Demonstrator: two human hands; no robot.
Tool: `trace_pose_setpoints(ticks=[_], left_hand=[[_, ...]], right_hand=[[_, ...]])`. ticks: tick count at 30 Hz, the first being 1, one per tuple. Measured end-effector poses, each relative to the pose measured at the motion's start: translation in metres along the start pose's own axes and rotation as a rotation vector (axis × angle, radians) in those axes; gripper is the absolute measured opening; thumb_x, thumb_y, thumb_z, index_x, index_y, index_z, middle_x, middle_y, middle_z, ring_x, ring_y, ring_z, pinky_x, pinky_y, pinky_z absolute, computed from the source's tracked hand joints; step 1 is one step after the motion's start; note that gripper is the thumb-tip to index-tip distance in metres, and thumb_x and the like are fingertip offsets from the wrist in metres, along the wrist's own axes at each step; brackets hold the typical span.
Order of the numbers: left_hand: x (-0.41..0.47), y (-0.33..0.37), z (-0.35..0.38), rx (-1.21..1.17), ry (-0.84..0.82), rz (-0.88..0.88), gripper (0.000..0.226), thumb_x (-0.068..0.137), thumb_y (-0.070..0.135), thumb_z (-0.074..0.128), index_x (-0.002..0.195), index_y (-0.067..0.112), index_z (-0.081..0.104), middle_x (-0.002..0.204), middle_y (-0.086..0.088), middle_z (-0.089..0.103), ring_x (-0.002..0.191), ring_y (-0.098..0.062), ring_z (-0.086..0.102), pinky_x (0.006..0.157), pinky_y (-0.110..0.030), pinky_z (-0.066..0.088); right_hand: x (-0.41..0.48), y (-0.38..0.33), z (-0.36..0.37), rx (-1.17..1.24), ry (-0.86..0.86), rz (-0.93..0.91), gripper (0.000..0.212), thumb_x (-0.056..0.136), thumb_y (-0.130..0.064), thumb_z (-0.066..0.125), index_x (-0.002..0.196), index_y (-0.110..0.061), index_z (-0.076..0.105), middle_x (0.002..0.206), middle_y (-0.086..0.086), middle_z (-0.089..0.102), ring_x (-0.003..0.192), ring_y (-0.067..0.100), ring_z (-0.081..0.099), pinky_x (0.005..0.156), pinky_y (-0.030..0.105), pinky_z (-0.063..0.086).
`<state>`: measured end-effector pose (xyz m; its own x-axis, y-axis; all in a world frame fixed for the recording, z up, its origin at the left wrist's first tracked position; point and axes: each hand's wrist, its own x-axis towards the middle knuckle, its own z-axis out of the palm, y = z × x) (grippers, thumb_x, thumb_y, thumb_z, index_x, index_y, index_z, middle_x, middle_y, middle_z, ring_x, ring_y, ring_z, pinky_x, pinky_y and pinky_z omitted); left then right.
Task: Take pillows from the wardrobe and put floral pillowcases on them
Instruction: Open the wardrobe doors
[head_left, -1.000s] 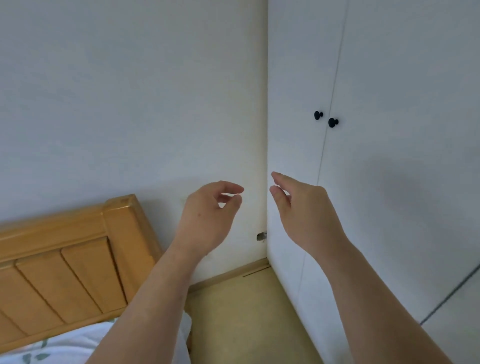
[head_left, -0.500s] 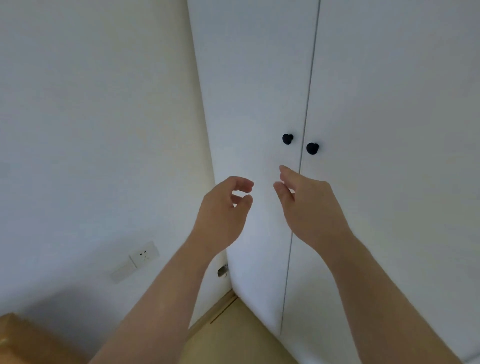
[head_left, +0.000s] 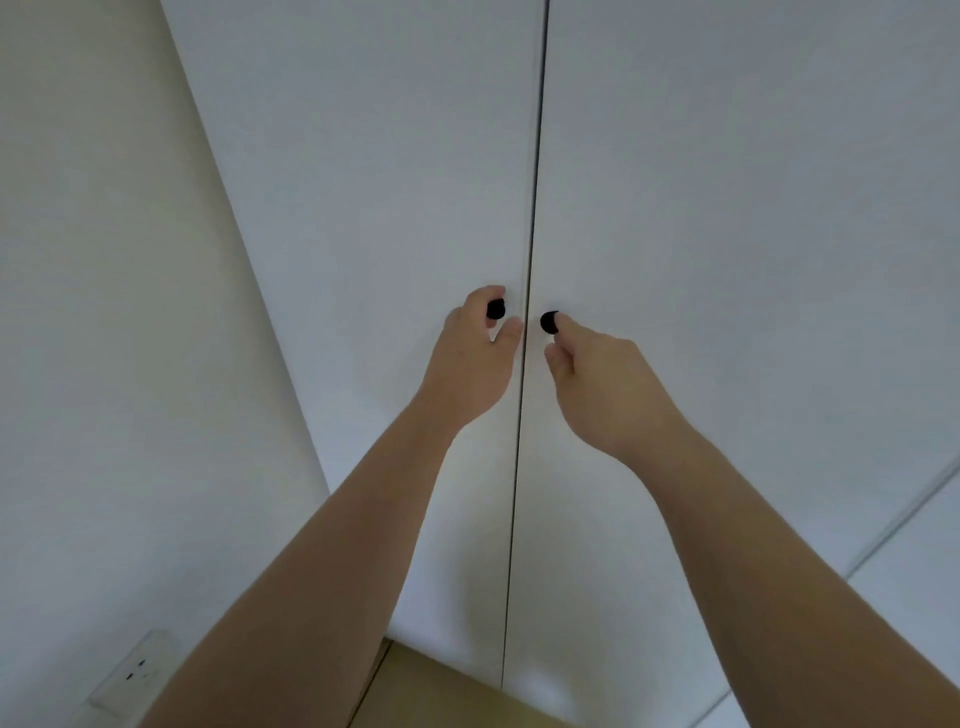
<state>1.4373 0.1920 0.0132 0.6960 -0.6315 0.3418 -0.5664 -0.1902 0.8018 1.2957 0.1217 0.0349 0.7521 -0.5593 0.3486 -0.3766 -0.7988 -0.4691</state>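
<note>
Nearest the camera two bare forearms reach up and forward, and beyond them the left hand (head_left: 470, 364) has its fingers (head_left: 485, 297) curled over the left black knob (head_left: 496, 309), apparently pinching it, while the right hand (head_left: 597, 379) touches the right black knob (head_left: 548, 322) with a fingertip and thumb not clearly closed round it. Behind the hands the white wardrobe (head_left: 727, 208) stands with both doors shut, the seam (head_left: 532, 208) between them a thin dark line. By my judgement the task is at its very start: the pillows are presumably inside, out of sight, no floral pillowcases show, and opening, fetching and covering all remain.
</note>
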Motion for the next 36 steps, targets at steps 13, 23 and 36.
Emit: trace_pose_setpoints(ticks=[13,23,36], left_hand=[[-0.015,0.011,-0.005,0.176,0.097,0.006,0.046,0.084,0.006,0.056,0.128,0.021,0.052,0.112,0.005,0.057,0.091,-0.016,0.053,0.081,-0.025,0.04],[-0.085,-0.007,-0.044,0.066,0.286,-0.008,0.027,0.094,0.015,0.058,0.111,0.034,0.051,0.102,0.016,0.058,0.09,-0.015,0.064,0.085,-0.03,0.058],[-0.148,-0.009,-0.113,-0.044,0.38,-0.14,0.039,0.082,-0.003,0.054,0.103,0.03,0.055,0.094,0.009,0.061,0.083,-0.026,0.063,0.064,-0.028,0.049]], right_hand=[[-0.03,-0.014,-0.018,0.05,-0.037,-0.097,0.027,0.105,-0.024,0.035,0.119,-0.009,0.054,0.076,0.007,0.061,0.067,0.024,0.057,0.061,0.036,0.046],[-0.035,-0.057,0.006,0.332,-0.179,-0.079,0.045,0.108,-0.032,0.034,0.152,-0.023,0.041,0.131,-0.004,0.059,0.117,0.014,0.058,0.095,0.021,0.038],[-0.041,-0.101,0.026,0.562,-0.312,-0.204,0.029,0.096,-0.028,0.047,0.091,-0.028,0.075,0.091,0.002,0.077,0.092,0.034,0.072,0.087,0.054,0.058]])
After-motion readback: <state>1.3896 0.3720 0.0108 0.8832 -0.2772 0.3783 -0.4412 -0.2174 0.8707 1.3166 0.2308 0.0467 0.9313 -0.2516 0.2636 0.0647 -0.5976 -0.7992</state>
